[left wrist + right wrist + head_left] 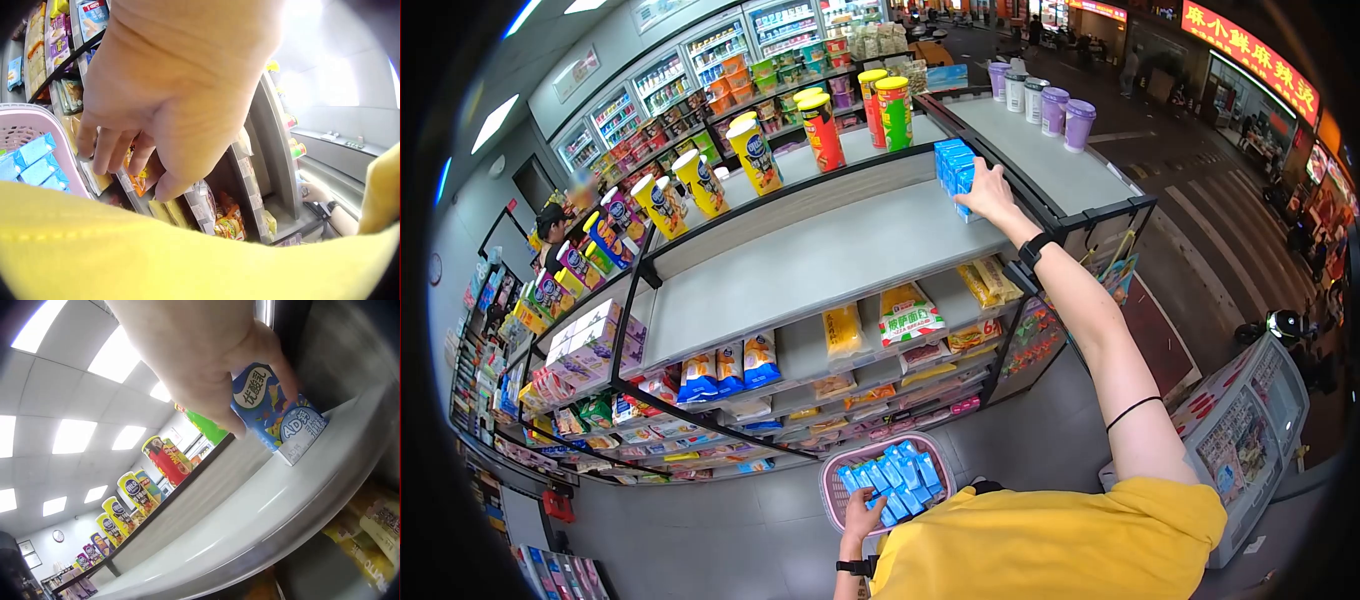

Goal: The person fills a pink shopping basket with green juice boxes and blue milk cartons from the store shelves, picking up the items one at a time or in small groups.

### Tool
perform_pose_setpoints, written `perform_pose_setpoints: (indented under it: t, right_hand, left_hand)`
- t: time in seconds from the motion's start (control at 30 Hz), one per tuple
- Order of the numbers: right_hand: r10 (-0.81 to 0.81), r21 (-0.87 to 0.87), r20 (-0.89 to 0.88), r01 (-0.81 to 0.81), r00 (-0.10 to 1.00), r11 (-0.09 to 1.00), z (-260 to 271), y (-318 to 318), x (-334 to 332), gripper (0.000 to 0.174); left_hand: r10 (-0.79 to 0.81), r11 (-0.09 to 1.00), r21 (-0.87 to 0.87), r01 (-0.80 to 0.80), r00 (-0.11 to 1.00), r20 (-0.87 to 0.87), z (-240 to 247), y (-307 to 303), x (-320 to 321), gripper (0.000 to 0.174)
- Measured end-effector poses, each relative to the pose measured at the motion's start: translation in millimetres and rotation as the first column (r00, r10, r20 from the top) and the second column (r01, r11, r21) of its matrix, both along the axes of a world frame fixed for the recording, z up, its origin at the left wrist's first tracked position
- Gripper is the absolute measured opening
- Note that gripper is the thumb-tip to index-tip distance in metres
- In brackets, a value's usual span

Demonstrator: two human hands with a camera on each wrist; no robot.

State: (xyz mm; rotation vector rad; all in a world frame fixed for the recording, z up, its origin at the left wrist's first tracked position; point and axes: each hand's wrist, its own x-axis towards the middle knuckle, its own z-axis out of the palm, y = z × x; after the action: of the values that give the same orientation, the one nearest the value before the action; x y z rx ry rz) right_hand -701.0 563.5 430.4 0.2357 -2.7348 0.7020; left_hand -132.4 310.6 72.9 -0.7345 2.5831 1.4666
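Note:
At the right end of the upper shelf (800, 260), my right hand (990, 197) grips a blue drink carton (275, 412) between thumb and fingers. The carton stands upright, its base at the shelf surface. More blue cartons (950, 160) stand in a tight group beside it. Below, my left hand (862, 515) hangs over the near left side of a pink basket (830, 490) on the floor. Several blue cartons (905, 470) lie in the basket. In the left wrist view the left hand's fingers (106, 150) droop loosely, with nothing seen in them.
Chip canisters (755, 155) line the ledge behind the upper shelf. Bagged bread (912, 315) and snacks fill the lower shelves. Purple and white cups (1052, 110) stand on the side counter at right. A freezer (1245, 450) stands at the lower right.

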Motion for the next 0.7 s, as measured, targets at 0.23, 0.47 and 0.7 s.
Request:
perform_pose_setpoints:
  t: [0.23, 0.47, 0.7]
  right_hand:
    - [-0.009, -0.02, 0.0, 0.009, 1.0, 1.0, -12, 2, -1, 0.104]
    - [-0.044, -0.064, -0.026, 0.042, 0.999, 0.997, -23, -4, -12, 0.102]
    - [-0.03, -0.154, -0.072, 0.018, 0.997, 0.988, -43, -3, -24, 0.105]
  left_hand:
    - [0.001, 1.0, 0.013, -0.001, 1.0, 0.012, -3, -7, 9, 0.052]
    - [0.046, 0.999, -0.005, -0.047, 0.998, -0.041, -18, -13, 17, 0.05]
    - [0.094, 0.995, 0.02, -0.093, 0.994, -0.047, -31, -12, 34, 0.049]
